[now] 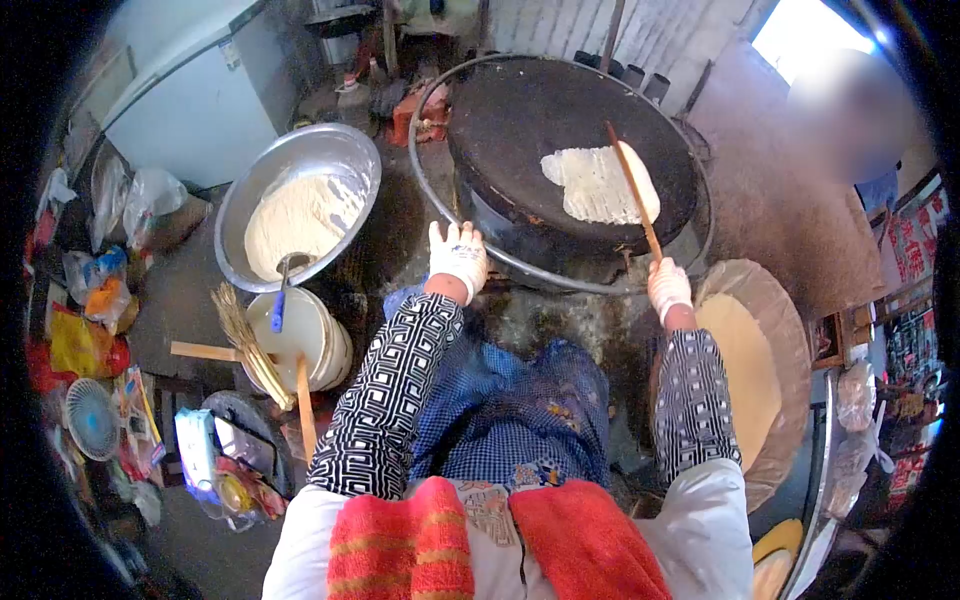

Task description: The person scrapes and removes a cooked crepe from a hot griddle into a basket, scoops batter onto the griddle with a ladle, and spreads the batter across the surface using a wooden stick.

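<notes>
A large round black griddle (500,130) stands in front of me, with pale batter (600,190) spread over part of its right half. My right hand (670,287), in a white glove, is closed on the lower end of a long wooden stick (632,185), which lies across the batter. My left hand (458,258), also gloved, rests at the near left edge of the metal ring (425,180) around the griddle, its fingers apart and holding nothing. To the left, a metal basin (365,165) holds pale batter.
A white bucket (335,345) with a blue-handled ladle (278,310), a straw brush (240,330) and wooden sticks is at the left. A lined round container (790,350) of yellowish batter sits beside my right arm. A white chest (190,120) stands at the upper left.
</notes>
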### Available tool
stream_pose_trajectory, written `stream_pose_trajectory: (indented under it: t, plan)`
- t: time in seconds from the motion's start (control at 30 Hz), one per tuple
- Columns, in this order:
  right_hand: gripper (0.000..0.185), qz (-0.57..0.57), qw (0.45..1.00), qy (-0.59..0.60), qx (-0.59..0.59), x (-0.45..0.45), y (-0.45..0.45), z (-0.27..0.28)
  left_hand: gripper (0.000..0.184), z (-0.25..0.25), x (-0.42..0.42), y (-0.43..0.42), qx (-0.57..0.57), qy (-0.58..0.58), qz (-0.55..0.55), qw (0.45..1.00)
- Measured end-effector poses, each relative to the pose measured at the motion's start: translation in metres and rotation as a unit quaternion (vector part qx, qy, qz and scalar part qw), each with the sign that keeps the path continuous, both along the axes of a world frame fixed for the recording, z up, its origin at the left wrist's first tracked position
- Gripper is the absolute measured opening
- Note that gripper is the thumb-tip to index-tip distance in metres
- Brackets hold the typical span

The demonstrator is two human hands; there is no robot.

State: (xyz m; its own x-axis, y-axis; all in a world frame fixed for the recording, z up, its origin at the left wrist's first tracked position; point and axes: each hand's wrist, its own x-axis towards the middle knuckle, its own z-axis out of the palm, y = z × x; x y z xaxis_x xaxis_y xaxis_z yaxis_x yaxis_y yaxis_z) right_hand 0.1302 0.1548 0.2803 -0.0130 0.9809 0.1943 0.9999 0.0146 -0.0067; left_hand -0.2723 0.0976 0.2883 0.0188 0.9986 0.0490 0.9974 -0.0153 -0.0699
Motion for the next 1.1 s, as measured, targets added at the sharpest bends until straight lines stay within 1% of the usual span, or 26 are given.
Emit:
stream_pose_trajectory:
  t: [0.03,0.07,0.1,0.13,0.2,0.23,0.3,0.33,0.37,0.4,0.43,0.47,0.5,0.53,0.57,0.6,0.7,0.73,0.8,0.87,0.9,0.93,0.97,1.03,1.07,1.1]
  plan:
    - [0.026,0.021,1.000,-0.018,0.016,-0.003,-0.005,-0.005,0.059,-0.003,0.001,-0.001,-0.007,0.004,0.006,1.000]
    - [0.026,0.058,0.998,0.007,0.007,-0.022,-0.032,0.020,0.058,0.002,0.002,-0.001,-0.026,-0.008,0.023,0.999]
    - [0.025,0.063,0.997,-0.030,-0.026,-0.024,-0.044,0.010,0.056,-0.004,-0.003,0.001,-0.011,0.000,0.019,1.000]
    - [0.027,0.033,0.993,0.105,-0.047,-0.022,-0.053,0.017,0.055,0.000,-0.006,-0.003,-0.010,-0.008,0.019,1.000]
    - [0.028,-0.042,0.997,0.051,-0.027,0.009,-0.039,0.007,0.055,0.005,-0.010,-0.005,-0.010,-0.011,0.021,1.000]
    - [0.029,-0.080,0.996,0.025,-0.020,0.018,-0.036,0.011,0.055,0.015,-0.008,-0.009,-0.019,0.006,0.025,0.999]
    - [0.023,-0.037,0.999,0.024,0.004,0.022,-0.029,0.012,0.055,0.038,-0.002,-0.017,-0.033,0.039,0.035,0.998]
    - [0.023,-0.007,0.999,0.051,0.003,0.015,-0.036,0.022,0.053,0.060,0.012,-0.027,-0.048,0.036,0.037,0.998]
    - [0.023,0.023,0.997,0.075,0.002,0.008,-0.044,0.033,0.051,0.067,0.027,-0.032,-0.043,0.022,0.023,0.999]
    - [0.026,0.047,0.999,0.001,0.007,0.007,-0.041,0.023,0.049,0.065,0.046,-0.035,-0.018,-0.007,-0.018,1.000]
    - [0.030,0.021,0.999,-0.015,-0.023,0.010,-0.033,0.012,0.048,0.058,0.065,-0.037,0.003,-0.037,-0.062,0.997]
    - [0.031,-0.024,0.999,0.016,-0.040,0.017,-0.022,0.012,0.046,0.050,0.082,-0.043,0.017,-0.047,-0.088,0.995]
    - [0.032,-0.070,0.995,0.049,-0.054,0.025,-0.010,0.016,0.059,0.037,0.092,-0.052,0.056,-0.059,-0.120,0.989]
    - [0.032,-0.059,0.996,0.050,-0.046,0.025,-0.003,0.021,0.066,0.029,0.101,-0.055,0.042,-0.051,-0.110,0.992]
    - [0.032,-0.052,0.997,0.052,-0.039,0.023,0.002,0.025,0.065,0.018,0.102,-0.054,0.100,-0.022,-0.109,0.989]
    - [0.032,-0.047,0.997,0.056,-0.033,0.021,0.004,0.026,0.064,0.007,0.101,-0.051,0.103,-0.008,-0.113,0.988]
    - [0.031,0.017,0.997,0.042,-0.060,-0.006,-0.025,0.042,0.065,-0.001,0.087,-0.042,0.103,0.019,-0.120,0.987]
    - [0.024,0.034,0.996,0.029,-0.073,-0.009,-0.033,0.034,0.065,-0.002,0.084,-0.040,0.100,0.023,-0.121,0.987]
    - [0.026,-0.002,0.972,0.230,-0.039,0.040,-0.008,-0.040,0.067,-0.004,0.082,-0.042,0.076,0.042,-0.116,0.989]
    - [0.028,-0.034,0.997,0.069,0.010,0.041,-0.007,0.006,0.065,0.004,0.079,-0.041,0.068,0.042,-0.107,0.991]
    - [0.027,-0.047,0.995,0.090,-0.013,0.036,-0.004,0.015,0.065,0.005,0.078,-0.041,0.065,0.034,-0.103,0.992]
    - [0.027,-0.021,0.995,0.092,-0.028,0.026,-0.010,0.030,0.064,-0.004,0.075,-0.038,0.089,0.049,-0.105,0.989]
    - [0.027,0.008,0.995,0.093,-0.039,0.017,-0.015,0.042,0.052,0.027,0.080,-0.045,0.009,0.020,-0.080,0.997]
    - [0.025,0.004,0.998,0.029,-0.061,0.012,-0.020,0.031,0.053,0.027,0.077,-0.042,0.000,0.020,-0.068,0.997]
    - [0.026,-0.026,0.996,0.056,-0.068,0.018,-0.018,0.024,0.056,0.024,0.075,-0.040,0.013,0.026,-0.061,0.998]
    - [0.026,-0.082,0.992,0.071,-0.057,0.028,-0.008,0.016,0.059,0.023,0.073,-0.039,0.005,0.014,-0.054,0.998]
